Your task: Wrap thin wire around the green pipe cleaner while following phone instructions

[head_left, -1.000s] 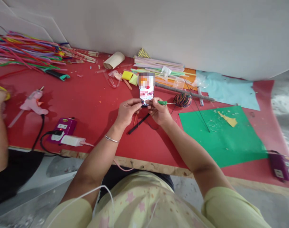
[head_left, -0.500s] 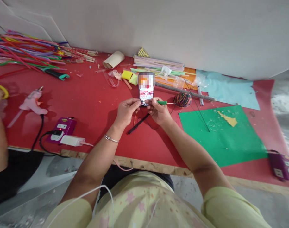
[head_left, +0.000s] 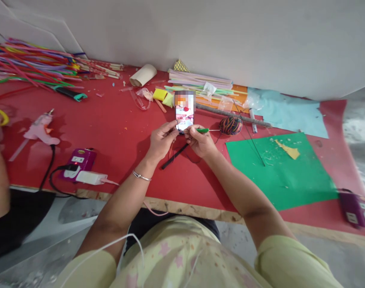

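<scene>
Grasped the green-handled crochet hook (head_left: pixel 202 130) in the right hand (head_left: pixel 202 143), just beside the variegated yarn ball (head_left: pixel 230 125). Pinched dark yarn (head_left: pixel 177 124) in the fingertips of the left hand (head_left: pixel 160 140). Held both above the red tabletop (head_left: pixel 116 116), at the near end of the lit smartphone (head_left: pixel 184 114).

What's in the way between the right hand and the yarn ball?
The green tool in the right hand sticks out toward the yarn ball. Nothing else visible blocks the way.

The single head-worn camera looks forward and down at the red tabletop (head_left: pixel 116 116) from close above.
</scene>
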Demonstrator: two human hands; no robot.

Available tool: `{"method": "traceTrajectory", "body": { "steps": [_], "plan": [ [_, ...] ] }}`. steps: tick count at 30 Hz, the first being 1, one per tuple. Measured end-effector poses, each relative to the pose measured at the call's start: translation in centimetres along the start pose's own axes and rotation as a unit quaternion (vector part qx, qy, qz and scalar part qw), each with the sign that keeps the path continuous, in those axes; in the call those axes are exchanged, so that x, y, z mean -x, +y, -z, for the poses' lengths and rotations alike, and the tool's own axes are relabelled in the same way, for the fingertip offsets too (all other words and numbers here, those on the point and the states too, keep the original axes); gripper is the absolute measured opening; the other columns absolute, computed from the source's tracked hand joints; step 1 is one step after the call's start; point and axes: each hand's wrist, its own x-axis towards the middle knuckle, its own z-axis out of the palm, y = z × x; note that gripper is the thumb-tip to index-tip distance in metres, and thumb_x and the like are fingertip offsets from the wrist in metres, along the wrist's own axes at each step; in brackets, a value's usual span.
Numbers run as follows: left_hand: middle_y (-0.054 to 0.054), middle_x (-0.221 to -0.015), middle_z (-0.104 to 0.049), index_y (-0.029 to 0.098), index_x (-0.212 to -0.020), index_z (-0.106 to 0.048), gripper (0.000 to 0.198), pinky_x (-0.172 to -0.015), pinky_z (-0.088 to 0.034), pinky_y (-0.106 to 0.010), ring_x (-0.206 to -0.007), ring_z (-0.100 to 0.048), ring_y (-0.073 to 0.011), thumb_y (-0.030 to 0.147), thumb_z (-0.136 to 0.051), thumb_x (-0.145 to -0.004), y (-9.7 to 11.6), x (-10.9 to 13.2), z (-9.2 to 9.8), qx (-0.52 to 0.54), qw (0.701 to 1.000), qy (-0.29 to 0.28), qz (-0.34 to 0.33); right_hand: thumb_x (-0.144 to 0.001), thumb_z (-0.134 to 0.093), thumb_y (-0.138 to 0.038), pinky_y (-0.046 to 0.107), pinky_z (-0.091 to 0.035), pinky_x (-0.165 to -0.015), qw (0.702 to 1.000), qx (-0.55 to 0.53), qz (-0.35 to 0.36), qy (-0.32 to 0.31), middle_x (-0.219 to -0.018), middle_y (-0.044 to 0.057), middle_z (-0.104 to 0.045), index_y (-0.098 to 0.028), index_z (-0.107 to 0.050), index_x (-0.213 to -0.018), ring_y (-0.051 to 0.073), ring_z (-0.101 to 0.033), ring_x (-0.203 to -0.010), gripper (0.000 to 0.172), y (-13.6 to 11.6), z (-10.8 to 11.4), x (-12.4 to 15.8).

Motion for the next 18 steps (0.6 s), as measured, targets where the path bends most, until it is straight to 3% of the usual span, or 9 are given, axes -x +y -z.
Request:
{"method": "traceTrajectory", "body": {
  "steps": [4, 9, 18],
  "plan": [
    [-0.002, -0.085, -0.074, 0.027, -0.112, -0.084, 0.034, -0.056, -0.045, -0.023, -0.06, -0.054, -0.0085, 0.03, -0.086, -0.078, -0.1, -0.1, 0.2, 0.041, 0.999, -0.001, 0.002, -0.062, -0.098, -0.043, 0.016, -0.047, -0.053, 1.0, 0.004, -0.002, -0.01, -0.076, -0.004, -0.073, -0.023, -0.073, -0.074, 0.007, -0.061, -0.064, 0.035, 0.0, 0.1, 0.0],
    [-0.004, -0.1, -0.078, 0.028, -0.111, -0.084, 0.042, -0.054, -0.043, -0.021, -0.065, -0.056, -0.0087, 0.023, -0.089, -0.07, 0.3, -0.2, 0.1, 0.105, 0.994, -0.027, 0.03, -0.066, -0.096, -0.044, 0.016, -0.047, -0.054, 1.0, 0.002, 0.0, -0.011, -0.076, -0.004, -0.07, -0.023, -0.073, -0.079, 0.007, -0.061, -0.066, 0.034, 0.2, 0.3, -0.1],
    [-0.003, -0.086, -0.076, 0.023, -0.1, -0.085, 0.032, -0.05, -0.039, -0.02, -0.058, -0.052, -0.0061, 0.023, -0.089, -0.068, 1.2, -0.1, -0.1, 0.137, 0.988, -0.014, 0.065, -0.066, -0.096, -0.044, 0.016, -0.047, -0.054, 1.0, -0.01, -0.014, -0.016, -0.077, -0.004, -0.07, -0.023, -0.071, -0.079, 0.007, -0.06, -0.065, 0.035, 0.6, 0.6, -0.2]
  ]
}}
